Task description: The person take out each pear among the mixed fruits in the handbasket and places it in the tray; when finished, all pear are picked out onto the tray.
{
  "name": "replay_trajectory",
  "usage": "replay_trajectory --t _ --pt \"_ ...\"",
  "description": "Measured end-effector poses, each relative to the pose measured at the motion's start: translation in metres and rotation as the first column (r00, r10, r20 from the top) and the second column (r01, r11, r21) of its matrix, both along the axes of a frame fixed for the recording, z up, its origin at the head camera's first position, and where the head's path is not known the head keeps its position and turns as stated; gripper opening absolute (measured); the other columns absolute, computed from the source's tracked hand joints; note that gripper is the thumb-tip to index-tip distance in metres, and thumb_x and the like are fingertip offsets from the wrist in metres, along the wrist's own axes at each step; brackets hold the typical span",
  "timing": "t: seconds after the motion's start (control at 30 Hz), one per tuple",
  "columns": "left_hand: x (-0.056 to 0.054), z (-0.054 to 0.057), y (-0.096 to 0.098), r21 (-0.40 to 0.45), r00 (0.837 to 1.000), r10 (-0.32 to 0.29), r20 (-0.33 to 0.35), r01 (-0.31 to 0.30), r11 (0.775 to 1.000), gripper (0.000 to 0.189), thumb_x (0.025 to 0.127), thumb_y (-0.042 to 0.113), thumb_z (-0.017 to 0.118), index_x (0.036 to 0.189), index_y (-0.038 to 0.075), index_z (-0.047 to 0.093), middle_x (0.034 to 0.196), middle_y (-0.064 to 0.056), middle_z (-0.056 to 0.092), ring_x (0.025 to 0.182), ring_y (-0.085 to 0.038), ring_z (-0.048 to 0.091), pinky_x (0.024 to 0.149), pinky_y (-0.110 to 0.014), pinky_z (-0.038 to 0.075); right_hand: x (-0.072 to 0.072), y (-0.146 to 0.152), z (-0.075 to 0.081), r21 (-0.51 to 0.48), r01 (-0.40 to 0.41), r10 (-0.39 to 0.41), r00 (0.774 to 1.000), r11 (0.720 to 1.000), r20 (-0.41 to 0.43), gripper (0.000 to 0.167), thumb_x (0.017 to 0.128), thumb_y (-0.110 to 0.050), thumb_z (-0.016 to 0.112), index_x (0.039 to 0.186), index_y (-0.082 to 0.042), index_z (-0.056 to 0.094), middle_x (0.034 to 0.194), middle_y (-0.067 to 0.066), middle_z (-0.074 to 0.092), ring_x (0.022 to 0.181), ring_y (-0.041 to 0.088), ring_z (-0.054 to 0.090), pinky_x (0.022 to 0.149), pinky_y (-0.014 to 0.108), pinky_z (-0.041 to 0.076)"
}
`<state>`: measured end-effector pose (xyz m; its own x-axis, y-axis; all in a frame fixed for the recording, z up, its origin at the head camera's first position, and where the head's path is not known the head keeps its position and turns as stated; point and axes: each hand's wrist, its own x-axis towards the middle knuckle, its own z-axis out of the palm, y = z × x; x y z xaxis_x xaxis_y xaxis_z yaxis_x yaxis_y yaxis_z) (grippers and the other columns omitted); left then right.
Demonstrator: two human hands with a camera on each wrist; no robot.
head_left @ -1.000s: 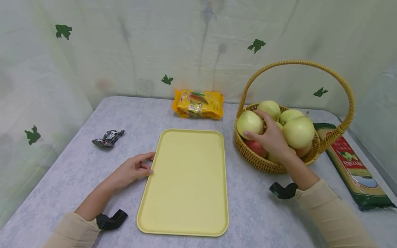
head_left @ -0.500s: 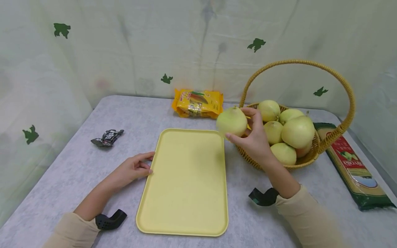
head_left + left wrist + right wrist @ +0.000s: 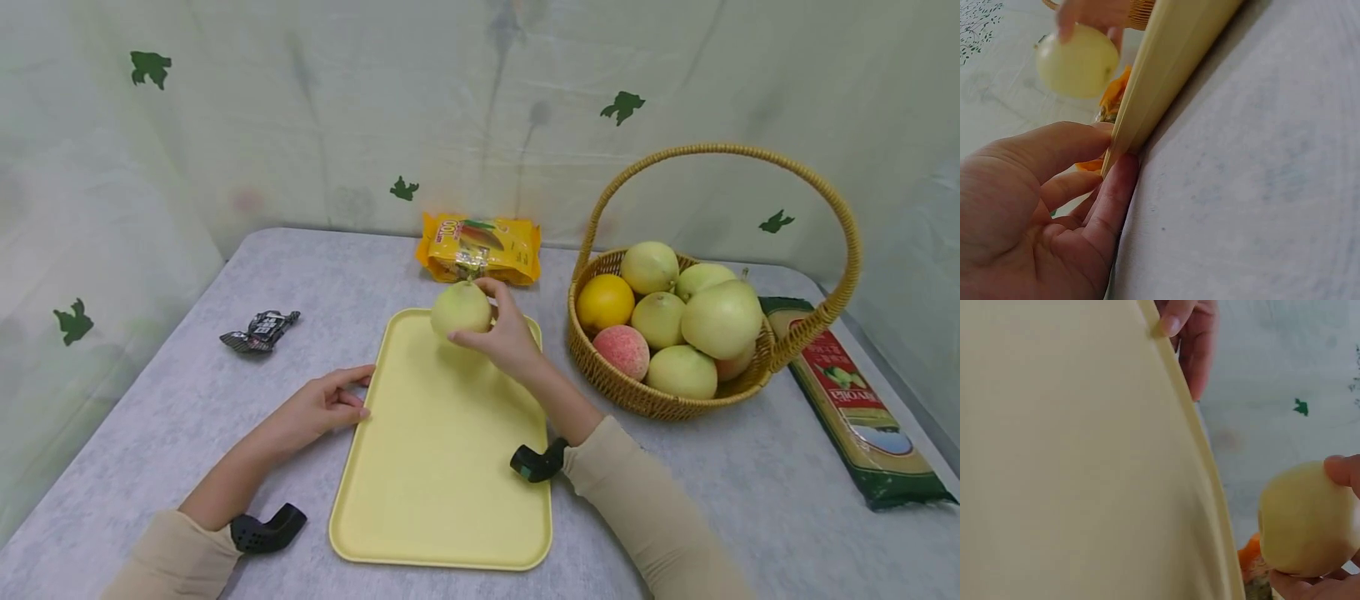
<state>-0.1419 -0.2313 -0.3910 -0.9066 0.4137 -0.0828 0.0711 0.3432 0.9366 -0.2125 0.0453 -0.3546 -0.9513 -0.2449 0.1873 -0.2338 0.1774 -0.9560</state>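
Your grey tabletop carries a wicker basket toward the right, its tall handle arching above 5 pale green fruits in full or partial view. Near its left wall sit an orange fruit and, just in front of that, a pink fruit; another, low on the right, is partly hidden. Left of the basket, straight ahead of you, the yellow tray lies with 1 short side facing you. A long green-and-gold bag lies to the right, its far end passing behind the basket's handle. Beyond the tray, a yellow packet lies near the back edge. Of your 2 hands, the left hand pinches the tray's left rim, thumb on top, fingers beneath. Your right hand grasps a pear-shaped fruit between thumb and fingers, holding it above the tray's far end. A black wrapped candy lies at the far left, well apart from the tray.
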Motion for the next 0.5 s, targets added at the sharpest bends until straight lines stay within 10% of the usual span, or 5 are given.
replay_trajectory --t 0.5 --pt "-0.001 -0.001 0.0 -0.013 1.0 -0.01 -0.005 0.01 1.0 0.062 0.083 0.008 0.064 0.136 -0.002 0.034 0.123 -0.02 0.041 0.085 -0.014 0.054 0.065 -0.023 0.045 -0.019 -0.014 -0.029 0.076 -0.089 0.086 0.995 0.993 0.042 0.076 0.07 -0.005 0.076 0.134 -0.02 0.036 0.132 0.002 0.036 0.102 0.025 0.05 0.078 0.034 0.045"
